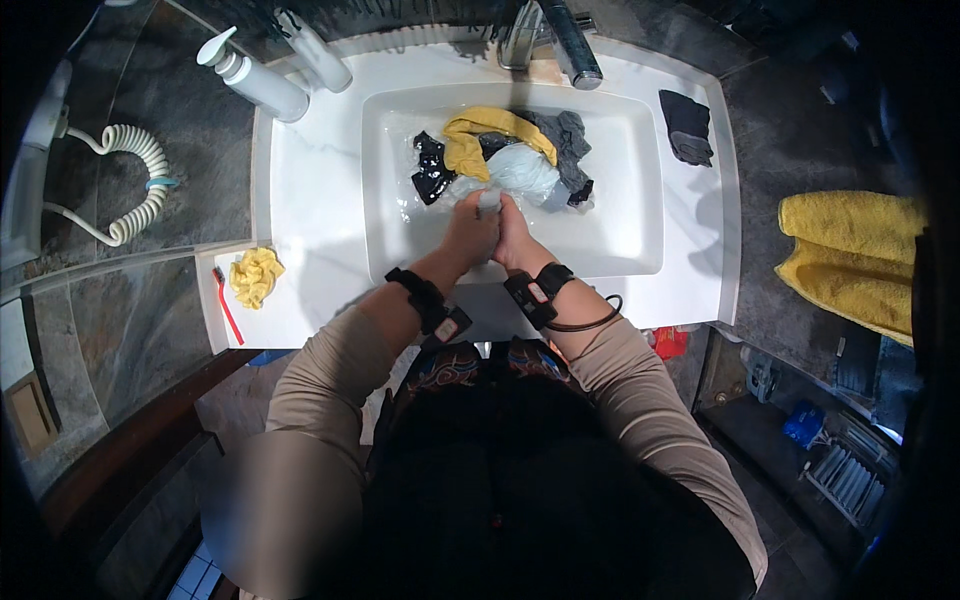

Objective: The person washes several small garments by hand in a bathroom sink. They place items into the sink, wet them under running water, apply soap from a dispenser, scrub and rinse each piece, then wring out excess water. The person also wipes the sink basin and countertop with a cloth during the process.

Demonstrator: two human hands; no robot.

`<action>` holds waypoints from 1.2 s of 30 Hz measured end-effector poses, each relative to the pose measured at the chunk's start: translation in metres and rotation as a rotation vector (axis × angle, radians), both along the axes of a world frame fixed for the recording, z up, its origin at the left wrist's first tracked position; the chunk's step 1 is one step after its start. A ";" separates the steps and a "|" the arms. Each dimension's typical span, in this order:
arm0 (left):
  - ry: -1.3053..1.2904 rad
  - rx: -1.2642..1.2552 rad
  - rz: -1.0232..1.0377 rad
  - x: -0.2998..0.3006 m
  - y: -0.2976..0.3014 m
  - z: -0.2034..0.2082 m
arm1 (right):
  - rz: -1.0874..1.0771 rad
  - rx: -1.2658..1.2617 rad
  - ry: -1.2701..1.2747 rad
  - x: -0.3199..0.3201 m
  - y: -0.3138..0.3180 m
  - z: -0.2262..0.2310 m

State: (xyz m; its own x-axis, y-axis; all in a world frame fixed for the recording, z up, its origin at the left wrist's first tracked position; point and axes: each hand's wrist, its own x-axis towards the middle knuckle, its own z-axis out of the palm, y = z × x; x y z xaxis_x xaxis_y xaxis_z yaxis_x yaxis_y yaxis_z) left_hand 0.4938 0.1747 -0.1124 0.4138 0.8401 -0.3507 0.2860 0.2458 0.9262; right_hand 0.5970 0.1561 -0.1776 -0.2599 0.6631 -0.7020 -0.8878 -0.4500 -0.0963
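Observation:
Over the near half of the white sink point(640, 235), my two hands meet, fingers wrapped and pressed together. A small light grey piece of wet-looking cloth point(489, 200) shows between them; its kind is not clear. My left hand point(470, 235) closes around it from the left, and my right hand point(514, 232) from the right. Just beyond my fingers, wet laundry lies in shallow water: a yellow cloth point(500, 122), a dark grey cloth point(568, 140), a pale blue-white cloth point(522, 170) and a black cloth with white marks point(430, 165).
A chrome faucet point(572, 50) reaches over the sink's back edge. White pump bottle point(262, 88) and another bottle point(318, 55) stand back left. A dark folded cloth point(686, 128) lies right. At left are a crumpled yellow cloth point(257, 277) and red toothbrush point(228, 308); a yellow towel point(850, 260) hangs right.

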 end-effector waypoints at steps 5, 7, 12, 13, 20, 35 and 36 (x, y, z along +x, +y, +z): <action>0.244 0.178 -0.004 0.008 0.004 0.014 | -0.016 -0.040 -0.085 0.000 -0.005 0.017; 0.288 0.238 -0.032 0.006 0.010 0.011 | -0.002 -0.046 -0.159 -0.004 -0.005 0.020; 0.295 0.147 -0.197 -0.011 0.032 0.010 | 0.199 0.062 -0.428 -0.006 0.000 0.013; 0.355 0.111 -0.337 -0.020 0.040 0.012 | 0.329 0.079 -0.687 -0.001 0.000 0.010; 1.139 0.321 -0.839 -0.045 0.018 0.005 | 0.865 0.452 -1.605 0.040 -0.012 -0.018; 0.000 -0.181 -0.234 -0.008 0.018 0.018 | 0.034 -0.017 0.012 0.012 0.010 0.037; 0.047 -0.137 -0.226 -0.006 0.019 0.023 | -0.039 0.019 0.037 0.012 0.010 0.038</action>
State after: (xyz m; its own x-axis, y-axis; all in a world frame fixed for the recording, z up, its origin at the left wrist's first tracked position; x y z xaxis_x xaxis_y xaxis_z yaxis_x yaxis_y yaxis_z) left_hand 0.4879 0.1937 -0.0892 0.5662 0.6716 -0.4779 0.3900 0.2926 0.8731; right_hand 0.6085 0.1664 -0.1400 -0.2593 0.6863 -0.6795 -0.9076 -0.4137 -0.0714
